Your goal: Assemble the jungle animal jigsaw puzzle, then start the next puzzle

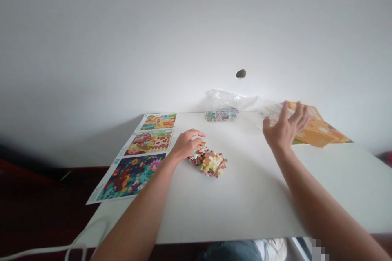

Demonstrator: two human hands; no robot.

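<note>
My left hand (186,145) rests with curled fingers at the edge of a small pile of jigsaw puzzle pieces (208,161), and I cannot tell whether it holds a piece. My right hand (286,125) is raised with its fingers spread, holding nothing, in front of a crumpled clear plastic bag (271,111) and next to an orange puzzle box (317,132). Farther back stands a clear plastic bag of small multicoloured pieces (222,108). A sheet printed with several colourful puzzle pictures (131,175) lies to the left of my left hand.
The white table (251,208) meets a white wall at its back, with a small dark hole (241,74) in the wall. A white cable (45,251) crosses the lower left. Dark red floor shows past the left table edge.
</note>
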